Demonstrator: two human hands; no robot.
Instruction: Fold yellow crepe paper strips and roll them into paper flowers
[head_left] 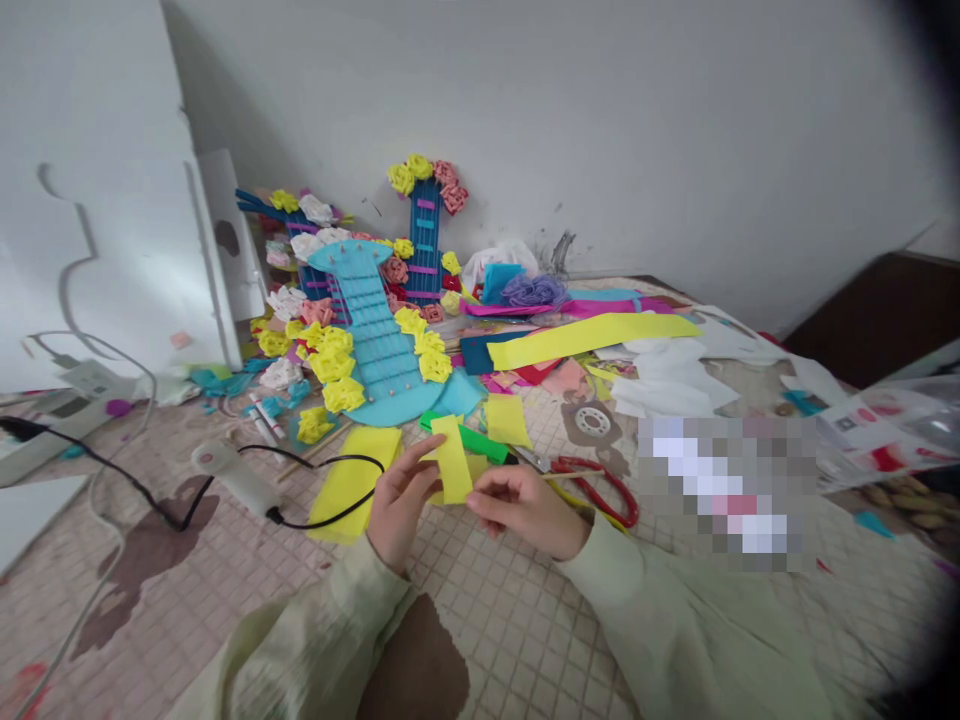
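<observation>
Left hand (401, 500): gripping a yellow strip (453, 462) at its left edge. Right hand (525, 508): thumb and fingers pinched on its lower right corner. Strip: paper, narrow, rectangular, flat, top leaning slightly left; held between the hands, above the table (499, 620). Left side: yellow sheet (337, 505), near the hand. Behind: green tool (484, 443). Right side: scissors (630, 500), just beside. Room: gridded tabletop between the sleeves (637, 590).
</observation>
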